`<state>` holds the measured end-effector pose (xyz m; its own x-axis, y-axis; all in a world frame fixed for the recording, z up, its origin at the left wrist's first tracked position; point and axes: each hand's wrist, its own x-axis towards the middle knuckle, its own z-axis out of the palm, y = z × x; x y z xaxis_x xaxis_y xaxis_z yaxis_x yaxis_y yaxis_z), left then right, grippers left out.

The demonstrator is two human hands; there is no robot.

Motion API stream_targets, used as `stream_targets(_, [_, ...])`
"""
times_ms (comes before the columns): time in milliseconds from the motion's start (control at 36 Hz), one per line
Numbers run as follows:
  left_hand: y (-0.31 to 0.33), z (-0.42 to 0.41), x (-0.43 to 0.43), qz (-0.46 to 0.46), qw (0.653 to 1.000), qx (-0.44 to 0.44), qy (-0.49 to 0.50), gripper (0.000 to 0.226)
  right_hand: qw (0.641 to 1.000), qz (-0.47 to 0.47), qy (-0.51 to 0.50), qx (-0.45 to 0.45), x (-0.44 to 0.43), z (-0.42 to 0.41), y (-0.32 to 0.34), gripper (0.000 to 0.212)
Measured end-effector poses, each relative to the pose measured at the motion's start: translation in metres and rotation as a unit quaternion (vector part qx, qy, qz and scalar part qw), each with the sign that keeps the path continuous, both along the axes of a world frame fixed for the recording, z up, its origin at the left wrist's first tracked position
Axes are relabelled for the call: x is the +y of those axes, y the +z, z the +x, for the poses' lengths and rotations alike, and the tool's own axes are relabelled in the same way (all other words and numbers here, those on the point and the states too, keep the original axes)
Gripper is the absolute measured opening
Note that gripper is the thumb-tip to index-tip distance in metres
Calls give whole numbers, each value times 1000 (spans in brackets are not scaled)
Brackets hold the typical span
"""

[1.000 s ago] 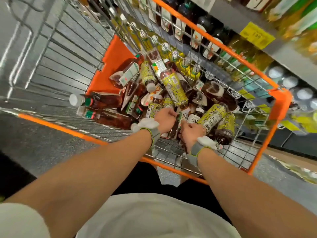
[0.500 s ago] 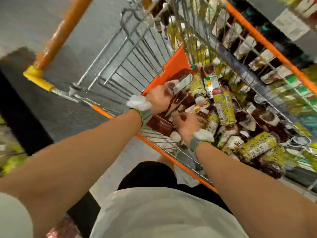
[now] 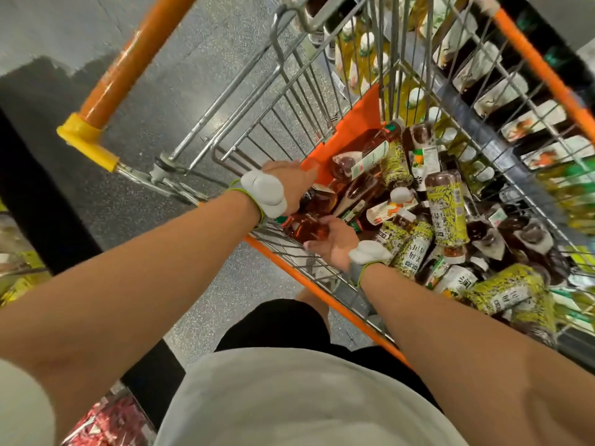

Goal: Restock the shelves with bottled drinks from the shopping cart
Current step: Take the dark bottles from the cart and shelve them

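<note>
A wire shopping cart [image 3: 289,101] with orange trim holds several bottled drinks lying in a pile, some amber, some with yellow-green labels [image 3: 446,204]. My left hand [image 3: 289,185] reaches into the cart's near left corner and grips an amber bottle [image 3: 322,197] there; its fingers are mostly hidden behind the wrist. My right hand [image 3: 333,241] curls around a second amber bottle [image 3: 304,226] lying against the cart's near wall. Both wrists carry grey bands with white pads.
The cart's orange handle [image 3: 128,62] with a yellow end cap [image 3: 85,140] rises at the left. Shelves of bottles [image 3: 502,88] run behind the cart's far side. Grey speckled floor [image 3: 199,53] lies to the left.
Both hands moved from the middle of the pile to the cart's near left corner and closed on the amber bottles. The view swung left, bringing the handle into sight.
</note>
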<state>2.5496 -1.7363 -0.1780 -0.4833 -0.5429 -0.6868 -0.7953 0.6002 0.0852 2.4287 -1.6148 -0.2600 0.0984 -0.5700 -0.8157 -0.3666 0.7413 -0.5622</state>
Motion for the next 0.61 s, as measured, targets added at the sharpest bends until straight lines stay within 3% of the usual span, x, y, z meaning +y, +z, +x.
stream_targets(83, [-7,0,-1,-12,1000,12,7,57,1000,-6,18,-25,2,-4,-13,36])
stream_targets(222, [-12,2,-3,-30,999,35,25,48,993,-47,102,21,-2,1,-26,74])
stream_targets(333, [-18,2,-4,-49,996,57,37,37,982,-73,163,69,-2,9,-33,58])
stream_targets(472, [-25,2,-6,-45,994,68,68,37,960,-70,247,109,-13,5,-43,85])
stream_targets(611, [-22,-3,-10,-3,996,50,78,37,953,-71,264,127,-16,-7,-36,93])
